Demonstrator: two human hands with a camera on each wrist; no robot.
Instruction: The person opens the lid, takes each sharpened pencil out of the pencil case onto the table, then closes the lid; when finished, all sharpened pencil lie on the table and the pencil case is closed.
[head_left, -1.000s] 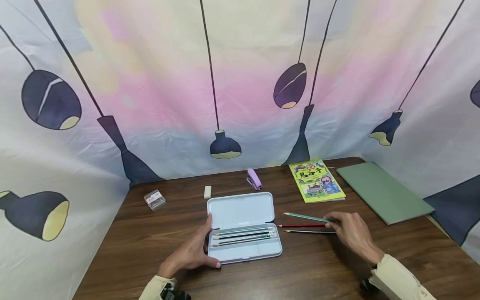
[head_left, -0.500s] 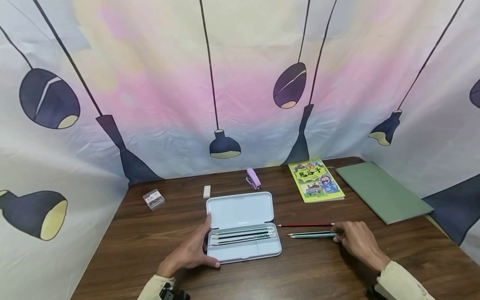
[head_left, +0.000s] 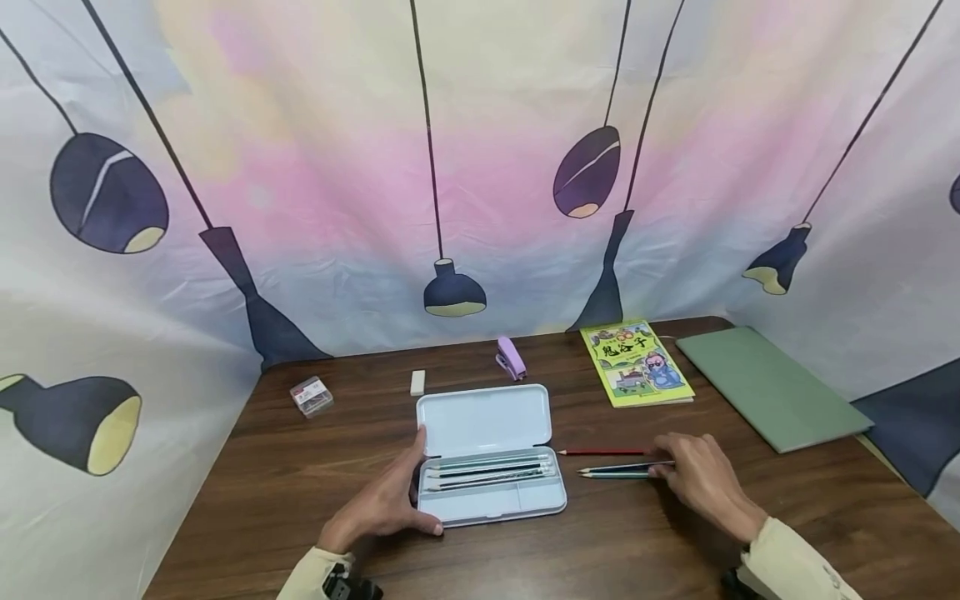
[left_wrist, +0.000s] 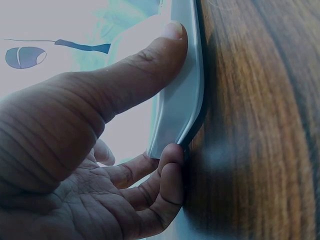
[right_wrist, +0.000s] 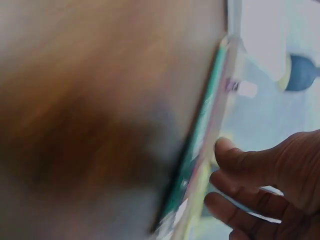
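In the head view, a pale blue pencil case [head_left: 483,421] lies unfolded with several pencils [head_left: 487,472] in its tray. My left hand [head_left: 382,507] grips its left end; the left wrist view has the thumb along the case wall [left_wrist: 182,95] and curled fingers at the corner. My right hand [head_left: 701,479] is over the rear ends of the pencils right of the case. A red pencil [head_left: 603,452] lies farthest back, a dark pencil and a green pencil [head_left: 618,476] in front, close together. In the blurred right wrist view, thumb and loosely bent fingers hover beside the green pencil [right_wrist: 200,130], holding nothing.
Behind the case are a white eraser [head_left: 417,382] and a purple stapler [head_left: 512,358]. A small clear box [head_left: 311,397] sits at far left. A yellow book [head_left: 637,364] and a green folder [head_left: 772,387] lie at the back right, before a printed curtain [head_left: 337,167].
The right hand brought the green pencil from behind the red one to beside the dark pencil and let it go. It has since shifted slightly back and left. The left hand stays on the case.
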